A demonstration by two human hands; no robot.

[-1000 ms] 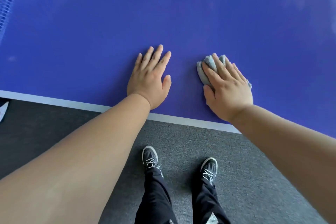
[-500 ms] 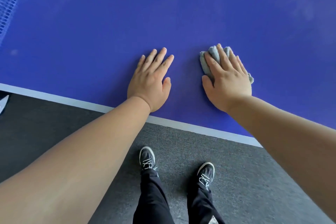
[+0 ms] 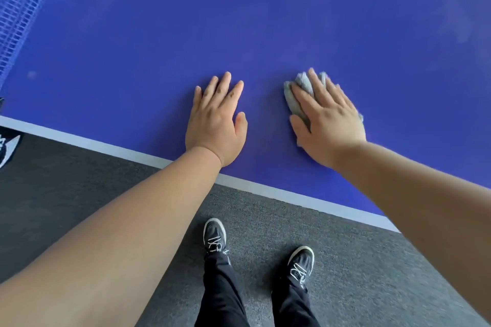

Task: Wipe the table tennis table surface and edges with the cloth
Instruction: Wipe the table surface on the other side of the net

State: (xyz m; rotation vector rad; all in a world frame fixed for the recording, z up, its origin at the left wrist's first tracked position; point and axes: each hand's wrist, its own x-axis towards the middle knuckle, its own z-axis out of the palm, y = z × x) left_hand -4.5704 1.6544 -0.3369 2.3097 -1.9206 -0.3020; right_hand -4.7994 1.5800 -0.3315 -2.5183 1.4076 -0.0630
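The blue table tennis table (image 3: 265, 21) fills the upper part of the head view, with a white line (image 3: 305, 199) along its near edge. My right hand (image 3: 329, 119) lies flat, fingers straight, pressing a crumpled grey cloth (image 3: 296, 95) onto the surface close to that edge. Most of the cloth is hidden under the palm; it shows at the fingertips and thumb side. My left hand (image 3: 216, 122) rests flat on the bare surface just left of it, fingers straight and slightly spread, holding nothing.
The blue net (image 3: 21, 8) stands at the far left. Grey carpet (image 3: 372, 273) lies below the table edge, with my two dark shoes (image 3: 215, 236) on it. Part of another shoe (image 3: 8, 148) shows at the left border.
My right hand has slid the cloth slightly away from the near edge. The left hand has stayed planted. The view has shifted a little, so the table edge sits lower at the right.
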